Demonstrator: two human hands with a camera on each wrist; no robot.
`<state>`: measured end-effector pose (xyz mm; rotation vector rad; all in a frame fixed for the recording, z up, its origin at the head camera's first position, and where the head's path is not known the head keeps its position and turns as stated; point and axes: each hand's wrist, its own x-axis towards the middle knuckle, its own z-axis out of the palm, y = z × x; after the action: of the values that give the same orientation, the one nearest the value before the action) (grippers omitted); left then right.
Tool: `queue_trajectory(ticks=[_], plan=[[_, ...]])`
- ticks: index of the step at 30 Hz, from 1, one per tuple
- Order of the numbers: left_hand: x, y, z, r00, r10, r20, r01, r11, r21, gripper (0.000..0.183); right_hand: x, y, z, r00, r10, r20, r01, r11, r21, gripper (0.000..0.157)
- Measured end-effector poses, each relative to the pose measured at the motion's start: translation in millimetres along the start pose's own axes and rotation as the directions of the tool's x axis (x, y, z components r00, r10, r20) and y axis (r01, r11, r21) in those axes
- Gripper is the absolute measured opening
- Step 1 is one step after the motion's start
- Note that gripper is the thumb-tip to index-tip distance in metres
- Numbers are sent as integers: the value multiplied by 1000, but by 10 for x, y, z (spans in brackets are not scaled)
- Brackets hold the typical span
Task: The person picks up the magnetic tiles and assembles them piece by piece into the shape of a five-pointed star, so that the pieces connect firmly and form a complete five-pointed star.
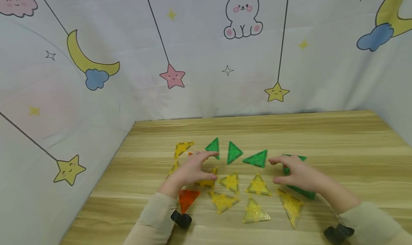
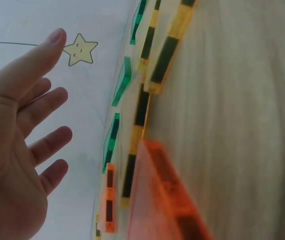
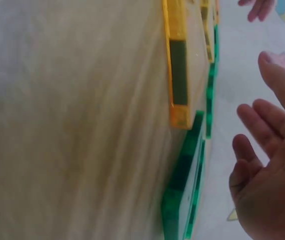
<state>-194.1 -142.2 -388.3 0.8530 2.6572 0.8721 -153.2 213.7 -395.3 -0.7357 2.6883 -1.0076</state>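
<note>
Translucent triangular magnetic tiles lie flat on the wooden table in loose rows. Above the left group hovers my left hand [image 1: 194, 170], fingers relaxed and holding nothing. Beneath and beside it are a yellow tile [image 1: 206, 183], an orange tile [image 1: 188, 200] and a green tile [image 1: 213, 146]. My right hand [image 1: 297, 173] hangs over the right group, thumb and fingers apart, with nothing in its grasp. It partly covers a green tile [image 1: 304, 192] and another beyond it. Between the hands lie green tiles [image 1: 256, 159] at the back and yellow tiles [image 1: 258, 185] nearer.
A wooden table [image 1: 354, 141] carries all the tiles. Behind it hangs a white curtain [image 1: 206, 94] printed with moons, stars and a rabbit. Each sleeve has a black wrist camera [image 1: 181, 219] strapped below the cuff.
</note>
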Motion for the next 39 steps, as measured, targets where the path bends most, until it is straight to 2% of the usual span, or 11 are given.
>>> queue_trajectory(ticks=[3,6,10,19,33,39], plan=[[17,23,84,999,5,37,-5,1000,2,68,15,-2,63,1000,-2,30,2,1000,1,62],[43,34,161,997,35,67,-37,999,32,64,44,-5,130,998,3,59,-2,1000,-20,59],[82,59,223,993,54,107,-59,997,44,58,95,-37,191,995,-22,93,26,998,-49,57],[151,110,314,984,33,174,-46,996,72,47,165,-126,291,993,-29,112,36,998,-55,58],[256,214,398,988,42,148,-70,979,190,43,275,-149,337,994,-15,105,23,997,-74,56],[277,247,425,989,58,133,-83,978,193,43,325,-157,341,992,-39,123,47,997,-56,54]])
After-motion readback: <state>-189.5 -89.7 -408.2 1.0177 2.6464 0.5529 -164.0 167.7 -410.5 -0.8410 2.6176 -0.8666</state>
